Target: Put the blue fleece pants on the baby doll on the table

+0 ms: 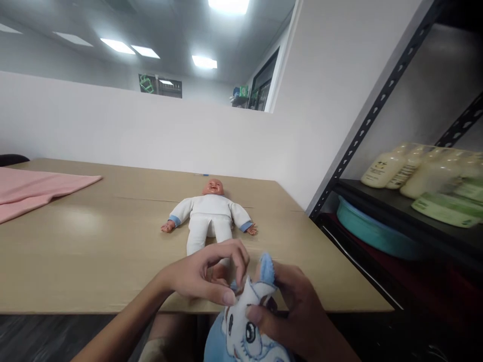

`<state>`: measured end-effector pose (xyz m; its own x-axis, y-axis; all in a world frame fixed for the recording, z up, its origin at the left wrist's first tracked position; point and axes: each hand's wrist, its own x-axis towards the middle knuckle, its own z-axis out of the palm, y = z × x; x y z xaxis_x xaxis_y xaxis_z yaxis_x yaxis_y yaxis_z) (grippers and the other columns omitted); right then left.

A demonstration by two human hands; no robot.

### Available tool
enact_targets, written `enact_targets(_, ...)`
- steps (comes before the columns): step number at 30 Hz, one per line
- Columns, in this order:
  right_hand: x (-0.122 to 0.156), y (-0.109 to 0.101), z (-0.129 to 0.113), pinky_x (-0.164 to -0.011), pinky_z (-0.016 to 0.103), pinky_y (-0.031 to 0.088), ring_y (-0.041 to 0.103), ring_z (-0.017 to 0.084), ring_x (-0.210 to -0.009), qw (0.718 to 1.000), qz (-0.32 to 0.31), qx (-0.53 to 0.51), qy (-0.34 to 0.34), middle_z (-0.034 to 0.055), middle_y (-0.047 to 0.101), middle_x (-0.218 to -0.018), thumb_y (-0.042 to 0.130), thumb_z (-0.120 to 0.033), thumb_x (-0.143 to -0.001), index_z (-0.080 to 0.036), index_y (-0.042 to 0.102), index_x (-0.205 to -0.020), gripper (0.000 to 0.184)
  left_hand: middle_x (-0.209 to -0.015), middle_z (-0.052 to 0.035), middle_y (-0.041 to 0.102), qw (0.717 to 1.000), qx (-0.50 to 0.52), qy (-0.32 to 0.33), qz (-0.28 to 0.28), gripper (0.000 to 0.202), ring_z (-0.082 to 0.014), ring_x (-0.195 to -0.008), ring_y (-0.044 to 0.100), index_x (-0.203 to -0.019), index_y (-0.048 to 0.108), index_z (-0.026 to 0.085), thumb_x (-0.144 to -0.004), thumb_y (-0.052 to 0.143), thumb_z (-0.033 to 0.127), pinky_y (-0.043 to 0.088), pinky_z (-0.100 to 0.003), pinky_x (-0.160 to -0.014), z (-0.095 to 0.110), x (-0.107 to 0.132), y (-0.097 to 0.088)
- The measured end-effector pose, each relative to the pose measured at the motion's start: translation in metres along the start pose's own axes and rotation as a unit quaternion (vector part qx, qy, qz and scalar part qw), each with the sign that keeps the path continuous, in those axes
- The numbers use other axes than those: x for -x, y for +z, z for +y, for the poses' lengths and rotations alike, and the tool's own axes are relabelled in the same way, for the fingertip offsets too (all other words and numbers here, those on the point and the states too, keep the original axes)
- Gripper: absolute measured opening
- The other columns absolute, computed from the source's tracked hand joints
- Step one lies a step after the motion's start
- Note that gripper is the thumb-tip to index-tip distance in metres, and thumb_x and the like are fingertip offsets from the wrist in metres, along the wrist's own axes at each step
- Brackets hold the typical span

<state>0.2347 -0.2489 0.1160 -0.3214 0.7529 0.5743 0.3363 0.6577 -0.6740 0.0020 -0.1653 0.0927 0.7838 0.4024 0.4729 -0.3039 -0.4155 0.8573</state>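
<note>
A light blue and white piece of fabric (237, 327) with a cartoon face stitched on it is held up near me, below the table's front edge. My right hand (290, 301) grips its right side, the thumb pressed on the white front beside the printed eye. At its upper left edge my left hand (215, 271) has curled fingers and thumb closed on the cloth; the fingertips partly hide that spot. Beyond my hands a baby doll (210, 213) lies on its back, arms spread, in a white suit with blue cuffs. My left hand covers its lower legs.
The doll rests on a brown table (113, 251). A pink cloth (33, 188) lies at the left. To the right stands a black metal shelf (362, 123) with several cream bottles (388, 168), a green pack (445, 208) and a turquoise basin (373, 231). A white wall (151, 133) borders the table's back.
</note>
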Motion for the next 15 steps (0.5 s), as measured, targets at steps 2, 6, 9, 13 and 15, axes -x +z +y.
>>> enact_targets(2, -0.016, -0.005, 0.002, -0.063, 0.02, 0.054, 0.066, 0.013, -0.065, 1.0, 0.012, -0.013, 0.006, -0.0056, 0.071, -0.075, 0.086, -0.027, -0.084, -0.027, 0.072, -0.087, 0.014, -0.121, -0.0098, 0.066, 1.0, 0.021, 0.0, -0.019, 0.042, -0.0259, -0.113, 0.065, -0.108, 0.066, 0.022, -0.082, 0.092, 0.043, 0.054, -0.038, -0.101, 0.004, -0.014, -0.013)
enact_targets(6, -0.047, -0.014, 0.002, -0.055, 0.023, 0.051, 0.061, 0.013, -0.059, 1.0, 0.026, 0.008, -0.016, -0.0049, 0.067, -0.068, 0.087, -0.029, -0.084, -0.025, 0.067, -0.079, 0.021, -0.113, -0.0078, 0.07, 0.995, 0.053, -0.072, -0.05, 0.057, -0.0239, -0.104, 0.068, -0.132, 0.062, 0.024, -0.086, 0.09, 0.045, 0.056, -0.034, -0.091, 0.009, -0.03, -0.036)
enact_targets(9, -0.068, -0.015, 0.004, -0.053, 0.027, 0.047, 0.055, 0.013, -0.055, 0.997, 0.061, 0.051, -0.027, -0.0049, 0.06, -0.064, 0.085, -0.033, -0.088, -0.025, 0.066, -0.079, 0.023, -0.097, -0.0048, 0.069, 0.998, 0.036, -0.054, -0.028, 0.035, -0.0194, -0.086, 0.066, -0.108, 0.072, 0.019, -0.09, 0.087, 0.045, 0.055, -0.028, -0.077, 0.015, -0.037, -0.053)
enact_targets(13, -0.093, -0.009, 0.016, -0.06, 0.031, 0.044, 0.047, 0.016, -0.062, 0.971, 0.202, 0.108, -0.063, -0.0039, 0.047, -0.072, 0.077, -0.029, -0.094, -0.027, 0.061, -0.088, 0.017, -0.097, -0.0033, 0.065, 0.994, -0.074, 0.025, 0.079, 0.021, -0.016, -0.088, 0.062, -0.104, 0.073, 0.018, -0.099, 0.08, 0.037, 0.053, -0.025, -0.077, 0.025, -0.043, -0.076)
enact_targets(15, -0.109, -0.006, 0.026, -0.073, 0.034, 0.05, 0.054, 0.019, -0.079, 0.954, 0.271, 0.073, -0.11, 0.0002, 0.051, -0.089, 0.072, -0.027, -0.096, -0.028, 0.059, -0.1, 0.014, -0.093, -0.0005, 0.06, 0.977, -0.148, 0.051, 0.148, 0.018, -0.0139, -0.087, 0.059, -0.1, 0.071, 0.019, -0.1, 0.079, 0.035, 0.051, -0.022, -0.078, 0.029, -0.045, -0.087)
